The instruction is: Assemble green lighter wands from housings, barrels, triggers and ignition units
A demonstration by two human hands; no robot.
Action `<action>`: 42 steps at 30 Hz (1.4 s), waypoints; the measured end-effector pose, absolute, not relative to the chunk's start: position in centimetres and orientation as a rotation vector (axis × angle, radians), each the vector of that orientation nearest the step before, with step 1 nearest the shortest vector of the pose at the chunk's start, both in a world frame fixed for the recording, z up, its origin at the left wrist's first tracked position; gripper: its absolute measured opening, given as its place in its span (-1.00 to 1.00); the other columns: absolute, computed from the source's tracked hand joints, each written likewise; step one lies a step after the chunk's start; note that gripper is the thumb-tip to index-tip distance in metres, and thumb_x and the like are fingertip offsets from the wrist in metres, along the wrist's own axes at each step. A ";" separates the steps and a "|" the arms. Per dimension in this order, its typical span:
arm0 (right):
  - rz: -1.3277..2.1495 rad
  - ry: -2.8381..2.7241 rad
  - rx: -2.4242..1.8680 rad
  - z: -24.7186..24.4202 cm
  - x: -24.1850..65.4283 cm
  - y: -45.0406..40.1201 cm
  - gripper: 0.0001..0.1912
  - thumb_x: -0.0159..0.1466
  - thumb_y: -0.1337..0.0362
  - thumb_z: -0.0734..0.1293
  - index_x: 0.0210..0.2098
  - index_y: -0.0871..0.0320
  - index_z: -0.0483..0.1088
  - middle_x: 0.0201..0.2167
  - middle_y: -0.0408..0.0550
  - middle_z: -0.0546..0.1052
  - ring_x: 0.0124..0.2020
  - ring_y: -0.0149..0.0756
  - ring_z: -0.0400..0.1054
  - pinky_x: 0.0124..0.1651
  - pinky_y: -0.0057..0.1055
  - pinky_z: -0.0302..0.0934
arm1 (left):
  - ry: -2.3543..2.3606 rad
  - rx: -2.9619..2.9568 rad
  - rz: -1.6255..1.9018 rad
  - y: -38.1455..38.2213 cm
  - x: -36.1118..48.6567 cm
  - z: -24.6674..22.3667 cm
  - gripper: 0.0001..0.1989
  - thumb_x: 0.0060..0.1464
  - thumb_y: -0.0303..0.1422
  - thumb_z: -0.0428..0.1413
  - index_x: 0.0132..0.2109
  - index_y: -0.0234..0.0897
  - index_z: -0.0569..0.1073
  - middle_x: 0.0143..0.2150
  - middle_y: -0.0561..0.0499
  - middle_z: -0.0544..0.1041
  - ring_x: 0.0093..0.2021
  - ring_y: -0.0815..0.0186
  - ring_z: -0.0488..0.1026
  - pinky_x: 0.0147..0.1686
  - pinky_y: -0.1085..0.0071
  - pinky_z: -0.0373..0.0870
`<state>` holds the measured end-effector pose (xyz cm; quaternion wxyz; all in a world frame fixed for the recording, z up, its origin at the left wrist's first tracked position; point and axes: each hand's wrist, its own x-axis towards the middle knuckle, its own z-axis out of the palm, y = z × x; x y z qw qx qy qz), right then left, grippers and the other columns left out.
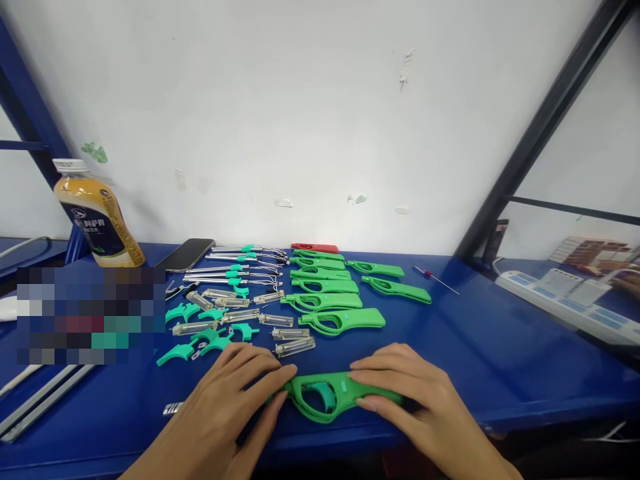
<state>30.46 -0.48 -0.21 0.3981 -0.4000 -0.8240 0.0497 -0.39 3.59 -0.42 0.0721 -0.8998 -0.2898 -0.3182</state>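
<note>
Counter (465,353) with two hands at its near edge, a green lighter casing (353,395) held level between them.
Bottle of amber drink (97,220) stands far beyond the left hand (233,393), whose thumb and fingertips pinch the casing's narrow end; the right hand (417,390) is curled nearly closed around the broad end. Past the left hand lies a smartphone (187,255). Straight ahead of the hands are more green casings (360,320), with a red casing (315,248) farthest off. Ahead of the left hand lie metal tubes with wires (217,275), then clear fuel tanks (277,321) and loose teal triggers (175,353); another teal trigger (327,397) shows in the held casing's loop.
</note>
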 end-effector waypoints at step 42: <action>0.536 -2.136 -1.271 0.5 30.2 -1.3 -0.84 0.53 0.11 0.36 -0.03 -0.07 0.60 0.04 -0.13 0.61 0.07 -0.23 0.48 0.14 -0.33 0.38 | -0.947 -2.852 -0.764 3.4 -0.4 -0.8 -0.58 0.44 -0.51 -0.02 0.29 -0.07 0.47 -0.02 0.00 0.57 -0.03 0.24 0.52 0.13 0.25 0.47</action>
